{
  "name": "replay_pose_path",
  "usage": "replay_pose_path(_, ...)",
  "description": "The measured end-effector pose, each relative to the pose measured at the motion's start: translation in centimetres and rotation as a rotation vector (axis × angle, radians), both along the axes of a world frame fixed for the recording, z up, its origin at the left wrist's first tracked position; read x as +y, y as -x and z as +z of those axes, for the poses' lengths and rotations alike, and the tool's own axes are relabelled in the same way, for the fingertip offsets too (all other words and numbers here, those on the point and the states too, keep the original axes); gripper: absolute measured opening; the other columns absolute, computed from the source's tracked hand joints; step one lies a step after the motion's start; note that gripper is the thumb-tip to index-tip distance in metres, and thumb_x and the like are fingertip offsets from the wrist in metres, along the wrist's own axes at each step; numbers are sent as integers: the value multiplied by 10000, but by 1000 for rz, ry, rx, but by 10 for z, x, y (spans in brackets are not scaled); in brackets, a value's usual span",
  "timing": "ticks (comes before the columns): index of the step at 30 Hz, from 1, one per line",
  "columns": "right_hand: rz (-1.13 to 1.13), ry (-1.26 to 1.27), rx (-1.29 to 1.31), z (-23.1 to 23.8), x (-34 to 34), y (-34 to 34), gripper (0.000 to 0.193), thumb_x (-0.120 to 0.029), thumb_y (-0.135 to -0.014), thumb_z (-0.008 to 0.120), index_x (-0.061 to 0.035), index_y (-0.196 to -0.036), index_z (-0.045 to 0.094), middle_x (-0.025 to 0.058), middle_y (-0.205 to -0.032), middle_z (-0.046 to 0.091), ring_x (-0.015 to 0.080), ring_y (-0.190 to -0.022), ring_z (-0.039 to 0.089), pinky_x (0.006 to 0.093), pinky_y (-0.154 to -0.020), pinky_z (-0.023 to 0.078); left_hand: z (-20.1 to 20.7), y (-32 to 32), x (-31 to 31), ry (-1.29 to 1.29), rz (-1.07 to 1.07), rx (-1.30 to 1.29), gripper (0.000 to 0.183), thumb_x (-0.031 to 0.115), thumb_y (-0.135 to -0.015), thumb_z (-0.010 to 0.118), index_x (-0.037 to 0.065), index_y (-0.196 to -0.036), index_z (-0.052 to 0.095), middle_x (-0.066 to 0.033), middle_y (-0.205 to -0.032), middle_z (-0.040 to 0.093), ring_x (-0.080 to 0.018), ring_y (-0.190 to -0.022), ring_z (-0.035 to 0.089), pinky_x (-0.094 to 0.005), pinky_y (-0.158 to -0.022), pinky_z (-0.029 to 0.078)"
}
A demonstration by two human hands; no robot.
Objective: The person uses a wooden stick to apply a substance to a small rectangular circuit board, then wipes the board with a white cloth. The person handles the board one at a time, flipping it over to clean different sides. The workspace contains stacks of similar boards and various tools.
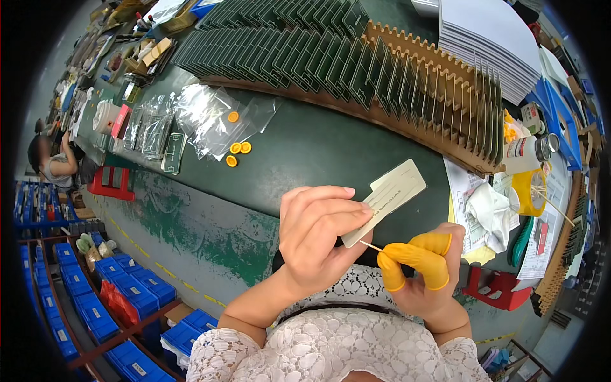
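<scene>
We hold a small pale rectangular card (387,198) in our left hand (318,235), fingers curled over its lower half and thumb beneath, so that it juts up and to the right above the dark green workbench (312,146). Our right hand (423,267) wears yellow rubber finger cots (425,254) on thumb and two fingers, and these are pinched together on a thin wooden stick (371,246) whose tip touches the card's lower edge, just beside our left thumb. Both hands are close together, in front of our chest, over the near edge of the bench. Beyond them a long slotted brown rack (433,102) runs across the bench, its slots filled with upright dark green boards (305,57). To the left lie clear plastic bags (210,114), and a few loose yellow finger cots (237,149) sit near them. On the right we see a crumpled white cloth (490,210) on printed sheets, a white bottle (525,153) lying on its side, and a yellow roll of tape (528,191) holding more sticks. Blue bins (121,286) stand on shelves at lower left, and another person (51,159) sits far off at the left.
</scene>
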State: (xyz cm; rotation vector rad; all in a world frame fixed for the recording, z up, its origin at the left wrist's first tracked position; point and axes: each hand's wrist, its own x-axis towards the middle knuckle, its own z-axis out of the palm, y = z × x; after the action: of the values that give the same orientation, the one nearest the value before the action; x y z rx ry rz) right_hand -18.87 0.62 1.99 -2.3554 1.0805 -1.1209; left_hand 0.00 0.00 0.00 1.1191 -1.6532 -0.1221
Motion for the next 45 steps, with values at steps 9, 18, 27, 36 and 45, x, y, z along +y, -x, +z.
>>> replay_pose_path(9, 2, 18, 12, 0, -1, 0, 408, -137, -637, 839, -146, -1020, 699, 17, -947, 557, 232, -804, 496, 373, -701, 363, 2, 0, -1, 6, 4, -21, 339, -54, -635, 819, 78, -901, 655, -43, -896, 710, -259, -901, 682, -353, -794, 450)
replay_pose_path(18, -23, 30, 7, 1, -1, -2, 416, -135, -624, 848, -149, -1015, 706, 13, -937, 557, 227, -790, 493, 369, -686, 369, 1, -1, 0, 10, 12, -27, 337, -40, -639, 826, 78, -904, 653, -40, -900, 710, -259, -901, 681, -356, -791, 445)
replay_pose_path(27, -16, 19, 5, 1, 0, -4, 371, -153, -664, 852, -152, -1003, 702, 8, -923, 560, 224, -779, 492, 366, -682, 371, 0, -1, 0, 10, 16, -35, 327, -24, -647, 831, 80, -902, 655, -41, -901, 711, -260, -905, 680, -361, -800, 445)
replay_pose_path(36, -15, 22, -1, 1, 0, -5, 387, -140, -652, 853, -149, -1007, 700, 9, -925, 560, 219, -770, 498, 364, -674, 371, -1, -1, 0, 13, 24, -47, 318, -13, -654, 834, 80, -902, 659, -41, -895, 708, -260, -904, 679, -361, -803, 447)
replay_pose_path(45, -19, 7, -8, 1, 0, -4, 382, -143, -657, 855, -151, -1008, 704, 9, -921, 567, 221, -767, 495, 356, -669, 370, -2, -1, 0, 11, 22, -50, 326, -17, -645, 829, 82, -905, 658, -41, -898, 709, -260, -911, 676, -366, -809, 446)
